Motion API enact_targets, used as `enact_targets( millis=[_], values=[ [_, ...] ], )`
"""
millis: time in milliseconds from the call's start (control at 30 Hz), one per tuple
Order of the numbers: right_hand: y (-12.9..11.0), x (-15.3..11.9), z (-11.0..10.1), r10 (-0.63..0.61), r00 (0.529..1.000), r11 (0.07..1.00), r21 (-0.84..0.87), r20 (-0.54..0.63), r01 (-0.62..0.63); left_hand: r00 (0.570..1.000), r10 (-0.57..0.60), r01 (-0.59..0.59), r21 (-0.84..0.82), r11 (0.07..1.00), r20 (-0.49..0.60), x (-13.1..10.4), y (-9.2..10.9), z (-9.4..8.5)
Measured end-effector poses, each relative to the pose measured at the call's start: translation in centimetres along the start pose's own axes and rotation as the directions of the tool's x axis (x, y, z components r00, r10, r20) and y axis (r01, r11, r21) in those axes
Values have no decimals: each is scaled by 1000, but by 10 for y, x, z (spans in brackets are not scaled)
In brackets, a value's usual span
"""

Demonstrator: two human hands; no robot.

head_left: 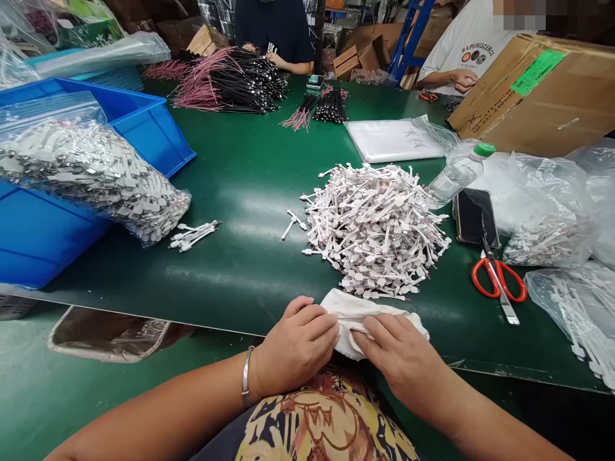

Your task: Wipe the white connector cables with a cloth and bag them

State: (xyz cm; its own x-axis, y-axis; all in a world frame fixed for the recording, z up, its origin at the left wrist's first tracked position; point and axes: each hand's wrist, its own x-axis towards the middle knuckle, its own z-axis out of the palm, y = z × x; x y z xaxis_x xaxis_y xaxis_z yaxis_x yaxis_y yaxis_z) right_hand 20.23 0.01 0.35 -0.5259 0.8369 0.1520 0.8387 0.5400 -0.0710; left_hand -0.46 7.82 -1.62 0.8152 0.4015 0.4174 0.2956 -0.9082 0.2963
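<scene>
A crumpled white cloth (353, 307) lies at the table's front edge, between my two hands. My left hand (300, 339) has its fingers bent over the cloth's left side. On the right side of the cloth my right hand (396, 349) grips it with thumb and fingers. Just beyond the cloth rises a large pile of short white cable pieces (377, 224). A few loose white pieces (293, 224) lie left of the pile, and a small group of them (192, 235) is farther left.
Blue bins (43, 237) and a filled plastic bag (96, 169) stand left. To the right are a bottle (454, 179), a phone (473, 218), red-handled scissors (500, 278), plastic bags (552, 237) and a carton (538, 96). Wire bundles (235, 80) and two people are across the table.
</scene>
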Motion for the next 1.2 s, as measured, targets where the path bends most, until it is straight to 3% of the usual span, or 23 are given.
enact_targets(
  millis=[100,300,833,1033,1200],
  values=[
    [1,-3,-2,0,999,1000,-10,-45,-1,1000,8,-8,-6,1000,-6,-1,-1,1],
    [-4,4,2,41,999,999,11,26,-41,1000,5,-5,3,1000,-2,-2,-2,2],
    [-2,-4,1,98,995,994,51,-13,-97,1000,-15,15,-11,1000,6,-5,-1,-1],
    [-6,7,4,111,993,992,59,44,-113,1000,-9,9,-32,999,-5,-7,-2,-2],
    [0,-5,-3,113,990,983,154,-88,-98,997,-70,65,-135,989,-39,-11,-1,-8]
  ],
)
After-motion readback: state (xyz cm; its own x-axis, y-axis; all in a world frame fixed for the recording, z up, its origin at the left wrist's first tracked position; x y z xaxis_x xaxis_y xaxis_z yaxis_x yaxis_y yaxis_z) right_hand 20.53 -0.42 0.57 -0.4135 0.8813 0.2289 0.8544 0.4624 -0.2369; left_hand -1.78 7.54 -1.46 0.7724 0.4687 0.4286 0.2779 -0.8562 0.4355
